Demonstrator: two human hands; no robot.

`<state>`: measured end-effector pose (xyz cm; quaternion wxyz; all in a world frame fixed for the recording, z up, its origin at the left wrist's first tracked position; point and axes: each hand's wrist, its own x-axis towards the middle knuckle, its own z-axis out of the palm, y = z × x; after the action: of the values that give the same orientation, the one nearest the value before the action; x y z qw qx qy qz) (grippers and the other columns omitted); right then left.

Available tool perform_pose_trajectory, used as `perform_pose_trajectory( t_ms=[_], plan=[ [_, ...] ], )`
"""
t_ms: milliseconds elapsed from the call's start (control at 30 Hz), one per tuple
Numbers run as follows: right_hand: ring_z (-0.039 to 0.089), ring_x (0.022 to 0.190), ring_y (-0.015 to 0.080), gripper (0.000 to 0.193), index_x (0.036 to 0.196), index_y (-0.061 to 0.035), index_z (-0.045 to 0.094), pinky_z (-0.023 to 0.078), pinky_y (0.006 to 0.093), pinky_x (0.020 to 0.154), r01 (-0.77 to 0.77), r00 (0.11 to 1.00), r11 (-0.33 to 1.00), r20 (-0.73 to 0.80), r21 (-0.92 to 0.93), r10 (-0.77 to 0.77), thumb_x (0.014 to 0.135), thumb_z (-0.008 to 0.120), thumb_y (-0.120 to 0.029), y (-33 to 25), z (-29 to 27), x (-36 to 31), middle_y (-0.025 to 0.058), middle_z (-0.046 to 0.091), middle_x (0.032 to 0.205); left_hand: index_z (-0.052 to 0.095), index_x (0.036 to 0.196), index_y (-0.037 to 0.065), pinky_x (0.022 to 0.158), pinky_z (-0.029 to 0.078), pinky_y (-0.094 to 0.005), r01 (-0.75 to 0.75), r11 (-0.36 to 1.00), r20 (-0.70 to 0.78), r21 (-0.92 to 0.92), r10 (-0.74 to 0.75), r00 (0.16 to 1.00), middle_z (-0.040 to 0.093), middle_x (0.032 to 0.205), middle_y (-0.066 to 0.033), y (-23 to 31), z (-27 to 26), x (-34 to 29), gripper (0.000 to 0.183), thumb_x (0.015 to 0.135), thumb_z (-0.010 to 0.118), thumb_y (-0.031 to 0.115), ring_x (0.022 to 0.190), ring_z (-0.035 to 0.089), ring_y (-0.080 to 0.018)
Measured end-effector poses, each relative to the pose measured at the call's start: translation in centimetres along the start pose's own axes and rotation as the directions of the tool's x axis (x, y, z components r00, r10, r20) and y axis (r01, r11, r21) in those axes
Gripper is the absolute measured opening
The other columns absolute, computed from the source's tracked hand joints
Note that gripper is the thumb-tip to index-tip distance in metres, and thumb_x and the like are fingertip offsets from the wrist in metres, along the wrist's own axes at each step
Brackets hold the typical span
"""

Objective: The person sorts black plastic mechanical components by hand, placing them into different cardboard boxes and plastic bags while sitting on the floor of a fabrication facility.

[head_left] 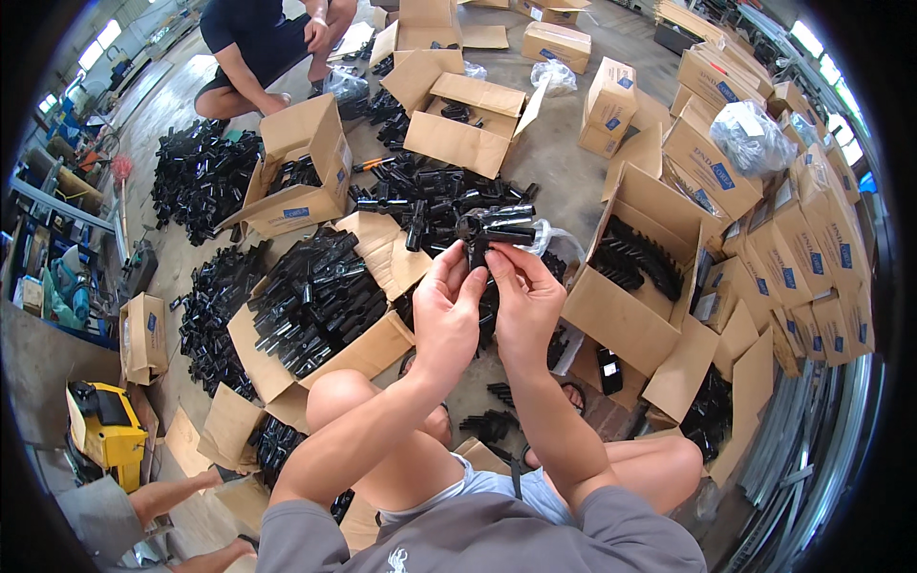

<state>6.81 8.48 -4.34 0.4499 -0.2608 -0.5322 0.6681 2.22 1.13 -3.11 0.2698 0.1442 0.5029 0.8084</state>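
Both my hands are raised over the piles in front of my lap, close together. Between them is a glossy black tubular fitting (503, 233) with a branching shape; its exact kind I cannot make out. My left hand (453, 301) pinches its lower stem with thumb and fingers. From the other side, my right hand (523, 296) grips the same fitting with thumb and bent fingers. Just beyond lies a heap of similar black parts (420, 181) on the floor. To the left, an open carton (368, 349) is filled with longer black pieces.
An open carton (626, 329) with rows of black parts stands at my right, a dark phone (609, 371) near its front. Stacked cartons (812, 239) line the far right. A co-worker (272, 57) crouches at the far left by another heap (196, 181). A yellow machine (115, 435) sits lower left.
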Motion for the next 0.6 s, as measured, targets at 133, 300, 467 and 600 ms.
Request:
perform_pose_trajectory(
  t_ms=[133,300,467,600],
  plan=[
    [0.065,0.083,0.0076,0.019,0.109,0.0037,0.074,0.052,0.0221,0.075,-0.012,0.994,0.999,-0.108,0.040,0.017,0.093,0.075,-0.007,-0.3,0.8,-0.8,0.0053,0.074,0.098,0.041,0.146,-0.009,0.101,0.053,-0.0296,-0.028,1.000,-0.021,0.001,0.028,0.999,0.062,0.134,-0.0146,-0.2,-0.1,-0.1,0.047,0.102,0.056,-0.003,0.119,0.062,-0.0166],
    [0.065,0.085,0.0074,0.020,0.109,0.0058,0.073,0.052,0.0213,0.076,-0.052,0.993,0.994,-0.099,0.093,0.062,0.093,0.075,-0.005,-0.6,1.4,-0.7,0.0057,0.074,0.099,0.042,0.144,-0.010,0.103,0.051,-0.0291,-0.076,0.997,-0.023,0.031,0.077,0.997,0.062,0.135,-0.0165,0.5,0.0,-0.2,0.046,0.101,0.056,-0.005,0.120,0.061,-0.0174],
    [0.065,0.086,0.0071,0.019,0.109,0.0057,0.073,0.051,0.0212,0.077,-0.040,0.996,0.996,-0.077,0.078,0.046,0.093,0.074,-0.003,-0.8,1.4,-0.4,0.0059,0.074,0.099,0.044,0.142,-0.012,0.105,0.048,-0.0288,-0.118,0.988,-0.031,0.097,0.121,0.992,0.060,0.136,-0.0182,0.9,0.3,-0.2,0.046,0.098,0.056,-0.008,0.124,0.060,-0.0183],
    [0.065,0.088,0.0072,0.017,0.108,0.0046,0.073,0.050,0.0220,0.080,-0.083,0.996,0.993,-0.033,0.079,0.085,0.093,0.074,-0.003,-1.2,0.8,-0.4,0.0055,0.074,0.100,0.044,0.143,-0.012,0.107,0.047,-0.0293,-0.086,0.992,-0.011,0.087,0.087,0.996,0.061,0.136,-0.0180,1.0,0.2,-0.3,0.047,0.098,0.056,-0.009,0.126,0.059,-0.0185]
  ],
)
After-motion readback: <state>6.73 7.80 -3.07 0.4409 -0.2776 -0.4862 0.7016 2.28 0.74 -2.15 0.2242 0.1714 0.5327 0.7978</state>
